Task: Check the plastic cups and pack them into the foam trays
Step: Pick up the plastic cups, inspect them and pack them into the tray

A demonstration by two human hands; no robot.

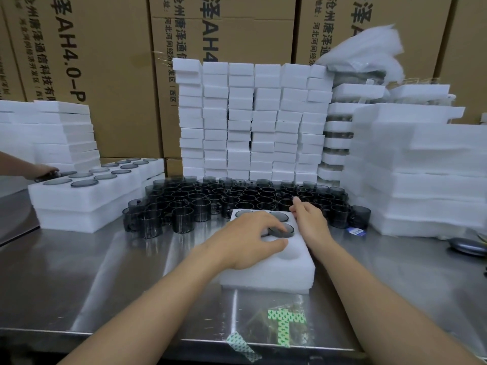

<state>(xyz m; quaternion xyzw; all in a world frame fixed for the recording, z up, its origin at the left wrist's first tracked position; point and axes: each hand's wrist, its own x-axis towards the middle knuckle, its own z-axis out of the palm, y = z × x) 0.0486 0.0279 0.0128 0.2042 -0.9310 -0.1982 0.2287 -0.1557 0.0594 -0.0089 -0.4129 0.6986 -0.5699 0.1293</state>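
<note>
A white foam tray (274, 272) lies on the steel table in front of me. Smoky grey plastic cups sit in its far holes, and one near hole (291, 250) shows only white foam. My left hand (247, 239) lies over the tray with its fingers curled round the rim of a cup (286, 230) set in a hole. My right hand (309, 218) rests on the tray's far right edge, fingers loosely bent, index finger raised. Behind the tray stand several loose grey cups (237, 198) packed close together.
A long filled foam tray (87, 191) lies at the left, where another person's hand (39, 172) touches it. Stacks of foam trays (250, 119) rise behind the cups and at the right (421, 167). Cardboard boxes (110, 61) line the back. Green patterned tape (284, 322) sticks near the table's front edge.
</note>
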